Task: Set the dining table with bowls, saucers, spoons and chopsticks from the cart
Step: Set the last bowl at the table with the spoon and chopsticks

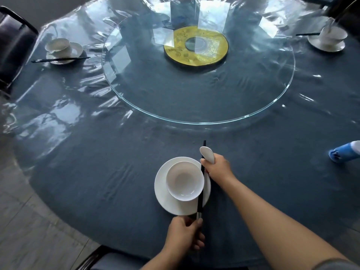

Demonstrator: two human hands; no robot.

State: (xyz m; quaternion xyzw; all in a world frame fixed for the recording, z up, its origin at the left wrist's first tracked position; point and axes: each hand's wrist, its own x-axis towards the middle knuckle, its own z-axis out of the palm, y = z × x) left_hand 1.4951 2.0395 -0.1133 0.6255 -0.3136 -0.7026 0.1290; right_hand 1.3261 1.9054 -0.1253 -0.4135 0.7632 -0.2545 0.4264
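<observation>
Two grips engaged. Your left grip (184,233) pinches the near end of the black chopsticks (199,203), which lie across the 3 o'clock rim of the saucer (163,193). Your right grip (218,168) is curled round a white spoon (207,154) at the saucer's 1 o'clock. White bowl (185,181) sits on the saucer, at 6 o'clock on the counter (97,162).

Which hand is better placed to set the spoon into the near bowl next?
Right, probably. The right hand grips the white ceramic spoon just beside the white round bowl, while the left hand is busy pinching the near end of the black chopsticks.
</observation>
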